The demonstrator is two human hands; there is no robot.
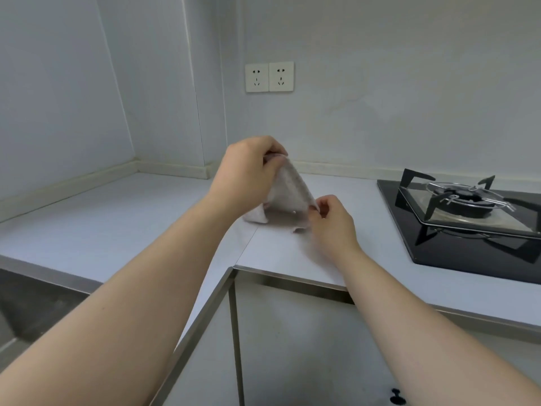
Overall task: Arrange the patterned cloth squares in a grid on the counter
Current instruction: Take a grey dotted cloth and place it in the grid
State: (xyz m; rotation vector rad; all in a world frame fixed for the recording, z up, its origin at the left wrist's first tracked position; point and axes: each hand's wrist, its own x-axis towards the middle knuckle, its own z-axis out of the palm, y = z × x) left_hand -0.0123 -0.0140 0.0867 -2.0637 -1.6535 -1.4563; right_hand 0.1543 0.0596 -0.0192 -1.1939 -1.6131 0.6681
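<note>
- As the left hand (pixel 248 171) pinches the raised corner of the patterned cloth square (pixel 288 191), the right hand (pixel 330 218) pinches its lower corner.
- Stretched between their fingers (pixel 275 163), the square slopes down to the right, its bottom touching the bench (pixel 292 256).

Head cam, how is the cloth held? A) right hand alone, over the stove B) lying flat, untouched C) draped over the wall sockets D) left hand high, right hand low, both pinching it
D: the left hand pinches the top of the cloth above the counter; the right hand pinches a lower corner.
</note>
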